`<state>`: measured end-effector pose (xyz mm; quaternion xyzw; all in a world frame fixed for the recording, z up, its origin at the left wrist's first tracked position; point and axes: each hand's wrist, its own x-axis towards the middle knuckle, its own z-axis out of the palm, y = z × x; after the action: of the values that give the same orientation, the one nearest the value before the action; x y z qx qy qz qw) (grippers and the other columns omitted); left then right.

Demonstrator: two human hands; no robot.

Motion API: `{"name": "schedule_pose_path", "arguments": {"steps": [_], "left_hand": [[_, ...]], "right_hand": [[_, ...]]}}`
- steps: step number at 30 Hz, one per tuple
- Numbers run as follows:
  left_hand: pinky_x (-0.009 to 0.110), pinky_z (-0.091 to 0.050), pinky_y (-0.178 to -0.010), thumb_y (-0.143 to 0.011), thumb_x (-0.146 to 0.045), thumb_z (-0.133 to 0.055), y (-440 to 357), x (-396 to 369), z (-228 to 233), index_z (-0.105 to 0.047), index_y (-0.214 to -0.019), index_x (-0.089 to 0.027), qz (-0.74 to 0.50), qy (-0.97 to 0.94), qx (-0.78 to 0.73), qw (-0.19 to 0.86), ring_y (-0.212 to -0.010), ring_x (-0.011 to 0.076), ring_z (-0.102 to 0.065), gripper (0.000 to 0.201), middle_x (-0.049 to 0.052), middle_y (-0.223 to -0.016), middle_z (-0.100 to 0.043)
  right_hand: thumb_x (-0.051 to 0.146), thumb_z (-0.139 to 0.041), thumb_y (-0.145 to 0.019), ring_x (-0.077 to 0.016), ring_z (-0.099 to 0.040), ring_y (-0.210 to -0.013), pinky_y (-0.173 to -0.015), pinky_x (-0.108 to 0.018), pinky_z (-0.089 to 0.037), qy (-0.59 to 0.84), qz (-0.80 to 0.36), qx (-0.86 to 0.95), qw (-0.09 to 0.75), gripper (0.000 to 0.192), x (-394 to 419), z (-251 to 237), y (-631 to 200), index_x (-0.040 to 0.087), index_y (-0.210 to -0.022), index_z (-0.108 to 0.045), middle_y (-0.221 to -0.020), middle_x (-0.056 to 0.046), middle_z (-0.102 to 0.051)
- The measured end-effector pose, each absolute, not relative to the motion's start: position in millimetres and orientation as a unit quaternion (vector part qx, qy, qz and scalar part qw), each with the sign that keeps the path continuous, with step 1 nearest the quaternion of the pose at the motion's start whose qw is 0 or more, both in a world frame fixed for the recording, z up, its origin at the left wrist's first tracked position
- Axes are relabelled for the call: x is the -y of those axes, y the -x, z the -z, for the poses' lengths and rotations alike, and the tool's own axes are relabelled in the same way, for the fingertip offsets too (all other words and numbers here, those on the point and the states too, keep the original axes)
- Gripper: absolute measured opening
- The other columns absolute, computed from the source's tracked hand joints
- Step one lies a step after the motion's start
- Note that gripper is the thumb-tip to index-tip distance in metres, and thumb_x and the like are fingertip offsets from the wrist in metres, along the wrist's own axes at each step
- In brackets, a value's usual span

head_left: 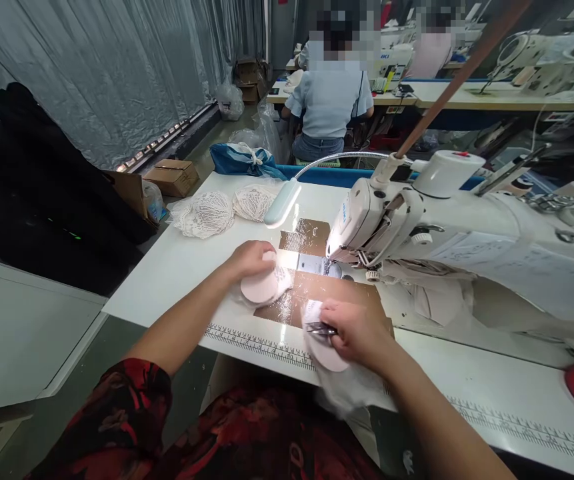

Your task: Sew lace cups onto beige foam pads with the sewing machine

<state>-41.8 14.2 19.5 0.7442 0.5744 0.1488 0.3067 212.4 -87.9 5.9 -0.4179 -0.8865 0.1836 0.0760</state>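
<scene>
We have our left hand (pixel 253 261) pressed flat over a pale pink, rounded foam cup (pixel 261 287), fingers curled down on its top so it sits pinned to the shiny brown plate (pixel 311 235) just short of the needle area of the white industrial sewing machine (pixel 391 220). Our right hand (pixel 361 330) is closed around small dark metal snips (pixel 321 329), whose tips poke out toward the left hand, and beneath the same grip lies a second pink cup with white lace fabric (pixel 334 373) trailing off the near edge of the white table (pixel 167 267) toward our lap. We judge this to be a trimming step between seams (thread ends, most likely, though the thread itself is too fine to make out). The next move seems to call for steady snips close to the fabric without nicking the lace, while the left hand keeps its cup from sliding. Beyond the left hand, two white lace cups (pixel 207 213) wait, under the white gooseneck lamp (pixel 283 202). Another person in a light blue shirt (pixel 329 100) sits farther off, back turned.
</scene>
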Motion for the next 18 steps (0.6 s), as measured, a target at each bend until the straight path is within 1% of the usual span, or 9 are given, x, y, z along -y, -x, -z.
{"name": "schedule_pose_path", "arguments": {"steps": [3,5,7,8,9,11,13,16,18], "left_hand": [[0.025,-0.047,-0.062,-0.078,-0.041,-0.058,38.9,-3.5,-17.5,-0.067,-0.086,-0.014,-0.169,-0.73,-0.512,0.421,-0.074,0.0181,-0.064,0.029,0.003,-0.082,-0.067],[0.023,-0.045,-0.059,-0.077,-0.043,-0.061,35.6,2.5,-17.6,-0.065,-0.082,-0.013,-0.214,-0.694,-0.459,0.512,-0.07,0.0151,-0.061,0.03,0.003,-0.078,-0.065],[0.022,-0.043,-0.059,-0.075,-0.042,-0.065,32.8,5.0,-18.0,-0.064,-0.079,-0.012,-0.25,-0.657,-0.419,0.575,-0.068,0.0133,-0.058,0.03,0.002,-0.076,-0.062],[0.022,-0.043,-0.059,-0.075,-0.042,-0.066,32.0,5.1,-17.9,-0.064,-0.079,-0.012,-0.256,-0.649,-0.408,0.589,-0.067,0.0128,-0.057,0.03,0.002,-0.076,-0.062],[0.023,-0.043,-0.059,-0.075,-0.041,-0.066,31.6,4.7,-17.8,-0.064,-0.079,-0.012,-0.258,-0.645,-0.4,0.598,-0.067,0.0127,-0.056,0.03,0.003,-0.076,-0.062],[0.023,-0.043,-0.062,-0.077,-0.039,-0.064,32.1,3.5,-17.0,-0.064,-0.082,-0.012,-0.253,-0.656,-0.386,0.598,-0.071,0.0139,-0.057,0.028,0.004,-0.079,-0.062],[0.026,-0.046,-0.069,-0.078,-0.034,-0.063,32.6,2.8,-16.1,-0.065,-0.088,-0.013,-0.247,-0.693,-0.374,0.565,-0.08,0.0165,-0.06,0.024,0.005,-0.088,-0.065],[0.031,-0.045,-0.088,-0.075,-0.029,-0.067,29.4,3.6,-15.1,-0.065,-0.101,-0.016,-0.258,-0.778,-0.347,0.456,-0.099,0.0205,-0.059,0.03,0.006,-0.106,-0.065],[0.034,-0.043,-0.093,-0.072,-0.035,-0.072,24.5,4.5,-14.2,-0.065,-0.106,-0.017,-0.271,-0.821,-0.322,0.386,-0.105,0.0227,-0.057,0.039,0.008,-0.109,-0.065]], "right_hand": [[0.008,-0.05,-0.069,-0.0162,-0.053,-0.065,-0.057,-0.027,-0.035,0.47,-0.24,0.843,0.107,0.013,81.7,-12.3,-225.4,0.019,-0.063,-0.054,-0.069,-0.003,-0.059],[0.017,-0.051,-0.078,-0.0179,-0.057,-0.075,-0.065,-0.028,-0.041,0.487,-0.312,0.794,0.186,0.011,75.7,-16.2,-225.0,0.02,-0.078,-0.061,-0.08,-0.004,-0.064],[0.03,-0.055,-0.083,-0.0194,-0.059,-0.085,-0.071,-0.03,-0.044,0.489,-0.384,0.742,0.251,0.017,69.1,-19.0,-216.6,0.021,-0.094,-0.063,-0.093,-0.005,-0.066],[0.035,-0.057,-0.082,-0.0195,-0.059,-0.086,-0.071,-0.03,-0.045,0.484,-0.415,0.724,0.264,0.021,66.1,-19.8,-210.4,0.021,-0.097,-0.062,-0.094,-0.005,-0.065],[0.038,-0.059,-0.081,-0.019,-0.059,-0.082,-0.068,-0.029,-0.044,0.478,-0.438,0.714,0.264,0.021,63.6,-20.2,-203.8,0.021,-0.093,-0.062,-0.09,-0.004,-0.064],[0.04,-0.059,-0.082,-0.0157,-0.053,-0.068,-0.058,-0.027,-0.04,0.483,-0.449,0.707,0.256,0.021,60.8,-19.7,-191.7,0.02,-0.075,-0.059,-0.073,0.0,-0.058],[0.039,-0.056,-0.083,-0.0126,-0.043,-0.059,-0.052,-0.026,-0.034,0.508,-0.425,0.699,0.268,0.029,60.4,-17.6,-184.1,0.02,-0.063,-0.051,-0.062,0.003,-0.048],[0.038,-0.055,-0.085,-0.0118,-0.039,-0.058,-0.053,-0.025,-0.031,0.506,-0.406,0.701,0.296,0.033,61.4,-13.7,-181.8,0.02,-0.06,-0.045,-0.06,0.004,-0.043],[0.038,-0.053,-0.087,-0.0121,-0.04,-0.06,-0.055,-0.026,-0.033,0.483,-0.419,0.707,0.303,0.032,61.7,-12.5,-183.1,0.02,-0.062,-0.047,-0.062,0.003,-0.044]]}}
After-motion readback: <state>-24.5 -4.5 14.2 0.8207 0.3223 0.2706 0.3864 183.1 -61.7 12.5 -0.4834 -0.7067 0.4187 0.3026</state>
